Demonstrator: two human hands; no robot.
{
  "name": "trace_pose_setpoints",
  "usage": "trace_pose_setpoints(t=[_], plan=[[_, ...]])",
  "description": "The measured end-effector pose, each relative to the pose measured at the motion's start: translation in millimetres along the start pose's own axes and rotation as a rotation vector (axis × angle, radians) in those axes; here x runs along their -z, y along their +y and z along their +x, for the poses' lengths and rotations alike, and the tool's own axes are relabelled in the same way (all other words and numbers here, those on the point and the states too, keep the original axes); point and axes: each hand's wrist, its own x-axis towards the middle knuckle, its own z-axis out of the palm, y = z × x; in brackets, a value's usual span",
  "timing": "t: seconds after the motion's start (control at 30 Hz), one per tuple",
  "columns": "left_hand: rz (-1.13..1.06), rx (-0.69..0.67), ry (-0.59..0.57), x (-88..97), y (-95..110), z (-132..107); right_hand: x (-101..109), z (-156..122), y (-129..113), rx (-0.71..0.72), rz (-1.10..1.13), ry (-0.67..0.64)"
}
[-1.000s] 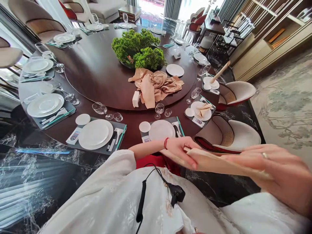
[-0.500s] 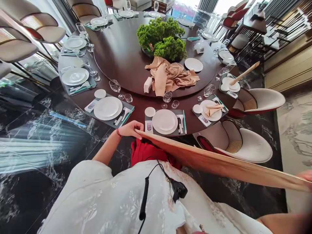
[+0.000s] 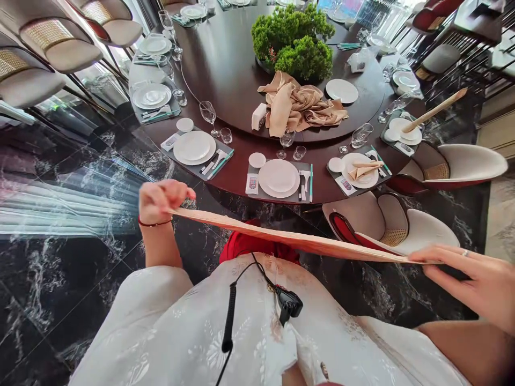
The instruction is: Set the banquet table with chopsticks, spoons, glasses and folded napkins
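A tan cloth napkin (image 3: pixel 281 236) is stretched taut across the front of my body, seen nearly edge-on. My left hand (image 3: pixel 163 201) pinches one end of it, with a red cord at the wrist. At the other end my right hand (image 3: pixel 466 273), wearing a ring, grips the napkin between thumb and fingers. Beyond the napkin, a place setting with stacked white plates (image 3: pixel 279 178) lies on a grey placemat (image 3: pixel 257 194). More tan napkins lie in a crumpled heap (image 3: pixel 301 104) on the turntable. A folded napkin (image 3: pixel 366 170) sits on the plate to the right.
The round dark table (image 3: pixel 225 185) carries several place settings and wine glasses (image 3: pixel 207 112). A green plant centrepiece (image 3: pixel 293 43) and a bare white plate (image 3: pixel 341 91) are on the turntable. A rolled napkin (image 3: pixel 434 110) stands out at the right. Chairs (image 3: pixel 394 220) stand close by on the right.
My left hand has moved left and my right hand has come further into view, both still holding the napkin, which is now more level. The view has shifted, so the table appears higher and further right.
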Motion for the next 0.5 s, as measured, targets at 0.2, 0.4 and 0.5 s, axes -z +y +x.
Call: trace_pose_setpoints(t=[0.2, 0.4, 0.5], plan=[[-0.21, -0.12, 0.499, -102.5, -56.5, 33.4, -52.9, 105.6, -71.2, 0.396, 0.256, 0.318], [-0.221, 0.355, 0.277, -201.0, -58.4, 34.1, -129.4, 157.3, -145.6, 0.399, 0.59, 0.37], [-0.2, 0.33, 0.39, -196.3, -42.6, 29.4, -140.9, 158.5, -160.2, 0.382, 0.68, 0.428]])
